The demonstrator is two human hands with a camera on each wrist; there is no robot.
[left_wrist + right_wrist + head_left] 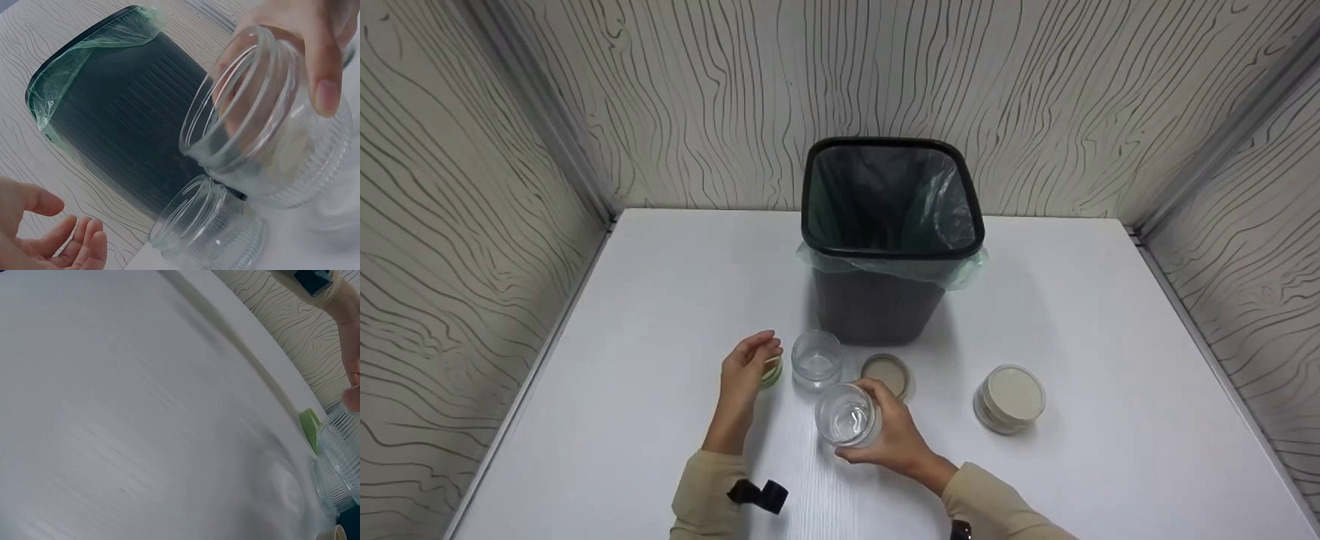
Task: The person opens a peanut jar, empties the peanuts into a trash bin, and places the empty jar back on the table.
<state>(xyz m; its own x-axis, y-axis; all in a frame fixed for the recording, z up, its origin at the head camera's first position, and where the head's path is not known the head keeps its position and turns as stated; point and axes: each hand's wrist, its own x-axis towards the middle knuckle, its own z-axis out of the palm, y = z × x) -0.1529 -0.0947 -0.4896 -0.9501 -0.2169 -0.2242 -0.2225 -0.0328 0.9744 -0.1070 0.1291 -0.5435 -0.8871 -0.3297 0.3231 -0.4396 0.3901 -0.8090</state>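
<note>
My right hand (896, 433) grips a clear glass jar (846, 415) by its side, thumb and fingers round it. In the left wrist view this ribbed jar (270, 135) is tilted, its threaded mouth uncovered. A second open glass jar (816, 360) stands on the table just beyond it. My left hand (742, 371) hovers left of that jar with loosely bent fingers and nothing in its grasp. Partly hidden behind those fingers is a green lid (772, 373), seen edge-on in the right wrist view. A round beige lid (886, 375) lies beyond the right hand.
A dark bin (877, 304) lined with a thin green bag stands at the back middle of the white table (660, 300). To the right sits a jar with a beige lid (1015, 392). Wood-patterned panels (720, 97) enclose the table at the back and sides.
</note>
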